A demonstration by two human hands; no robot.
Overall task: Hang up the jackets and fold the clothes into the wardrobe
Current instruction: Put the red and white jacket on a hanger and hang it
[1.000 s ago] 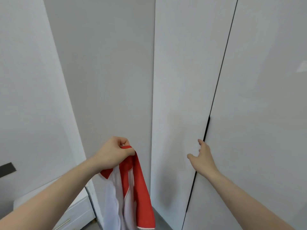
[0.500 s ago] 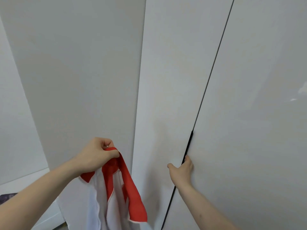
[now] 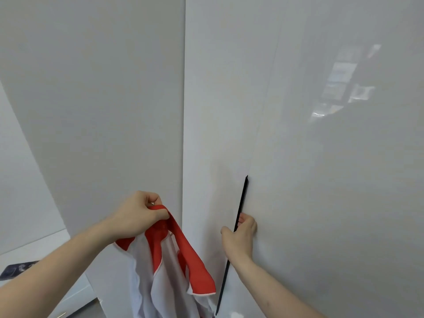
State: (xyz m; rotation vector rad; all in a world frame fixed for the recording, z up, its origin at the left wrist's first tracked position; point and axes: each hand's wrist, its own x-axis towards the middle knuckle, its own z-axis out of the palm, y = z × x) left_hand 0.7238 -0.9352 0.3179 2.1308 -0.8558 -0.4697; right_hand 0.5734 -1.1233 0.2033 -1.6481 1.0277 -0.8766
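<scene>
1. Left hand (image 3: 137,214) grips the red-and-white garment (image 3: 169,267) by its red collar band; fingers (image 3: 158,213) curled tight, pinching the band against the thumb. The rest of the garment hangs free below the fist, in front of the wardrobe's side panel (image 3: 103,111).
2. Right hand (image 3: 241,235) is on the edge of the right wardrobe door (image 3: 332,180). Fingertips (image 3: 242,220) are hooked into the dark gap (image 3: 241,203) between the two doors, thumb out on the left door (image 3: 218,111). The fingers are curled round the door edge.
3. The garment is just left of the gap and well clear of the right hand, not touching it.
4. Versus 0.5 s ago: the dark gap is wider and runs higher above the right hand, so the door has started to swing out. The right fingers sit deeper behind the edge.
5. Left hand's grip is unchanged, with the garment hanging the same way.
6. Low left: white drawer unit (image 3: 68,292), with a dark flat item (image 3: 18,268) on its surface.
</scene>
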